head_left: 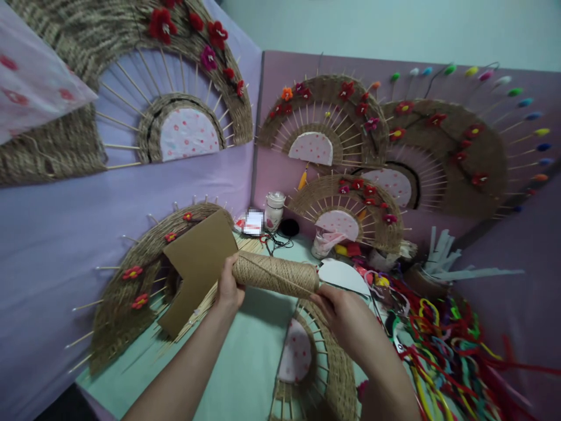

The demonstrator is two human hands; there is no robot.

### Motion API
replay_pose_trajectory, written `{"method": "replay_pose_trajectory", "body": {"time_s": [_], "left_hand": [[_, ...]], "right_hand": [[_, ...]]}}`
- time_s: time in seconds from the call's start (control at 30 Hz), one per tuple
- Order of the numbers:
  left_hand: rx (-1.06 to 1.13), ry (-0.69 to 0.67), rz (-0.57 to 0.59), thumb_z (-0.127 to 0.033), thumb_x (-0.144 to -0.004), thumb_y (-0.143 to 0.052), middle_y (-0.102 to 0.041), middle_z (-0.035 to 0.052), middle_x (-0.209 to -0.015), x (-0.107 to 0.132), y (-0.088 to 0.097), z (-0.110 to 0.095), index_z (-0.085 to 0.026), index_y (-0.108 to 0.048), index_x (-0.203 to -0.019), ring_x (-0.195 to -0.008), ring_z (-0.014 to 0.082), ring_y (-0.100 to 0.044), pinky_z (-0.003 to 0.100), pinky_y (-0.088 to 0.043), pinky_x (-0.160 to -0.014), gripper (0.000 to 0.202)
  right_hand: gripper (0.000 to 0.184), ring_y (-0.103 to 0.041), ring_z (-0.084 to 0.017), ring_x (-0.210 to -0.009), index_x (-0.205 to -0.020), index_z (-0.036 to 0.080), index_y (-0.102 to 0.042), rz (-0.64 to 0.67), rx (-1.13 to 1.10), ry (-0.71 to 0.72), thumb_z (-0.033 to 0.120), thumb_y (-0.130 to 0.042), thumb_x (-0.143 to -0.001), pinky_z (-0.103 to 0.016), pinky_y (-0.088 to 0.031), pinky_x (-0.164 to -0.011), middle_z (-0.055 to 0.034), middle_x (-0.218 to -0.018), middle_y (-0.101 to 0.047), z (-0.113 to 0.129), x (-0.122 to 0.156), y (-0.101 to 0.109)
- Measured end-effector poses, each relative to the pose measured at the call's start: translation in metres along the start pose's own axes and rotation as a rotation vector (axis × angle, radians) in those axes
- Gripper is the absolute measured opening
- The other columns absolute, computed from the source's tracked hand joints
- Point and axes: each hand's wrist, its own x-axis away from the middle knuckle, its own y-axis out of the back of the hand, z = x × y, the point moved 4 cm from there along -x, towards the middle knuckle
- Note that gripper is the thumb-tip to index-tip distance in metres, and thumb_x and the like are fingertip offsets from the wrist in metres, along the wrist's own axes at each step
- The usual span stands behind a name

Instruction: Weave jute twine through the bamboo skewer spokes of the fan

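A long spool of jute twine [276,273] is held nearly level above the table, its right end slightly lower. My left hand [230,287] grips its left end. At the right end, the fingers of my right hand [339,310] are closed, and a strand running along the spool leads toward them; the fingertips are partly hidden. Beneath my right hand lies a half-round fan [342,356] woven with twine over thin sticks, with a dotted centre [295,354]. Cut brown cardboard [205,266] sits left of the spool, with thin sticks [199,310] beside it.
A flowered woven fan [118,310] leans at the left. More fans [346,114] hang on the partition walls. A white lidded jar [274,210] and a white half-round card [344,276] stand or lie behind the spool. Tangled colourful pipe cleaners [456,351] cover the right side.
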Motion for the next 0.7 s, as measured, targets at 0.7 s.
{"method": "replay_pose_trajectory", "body": {"time_s": [0.7], "left_hand": [[0.171, 0.03, 0.237, -0.034, -0.076, -0.055, -0.071, 0.0069, -0.087, 0.036, -0.03, 0.018, -0.015, -0.069, -0.09, -0.092, 0.0241, -0.065, 0.033, -0.05, -0.076, 0.027]], "right_hand": [[0.027, -0.04, -0.027, -0.128, -0.079, 0.02, -0.066, -0.54, -0.649, 0.104, 0.039, -0.05, -0.09, -0.04, -0.046, -0.095, -0.0125, -0.129, -0.051, -0.011, -0.017, 0.011]]}}
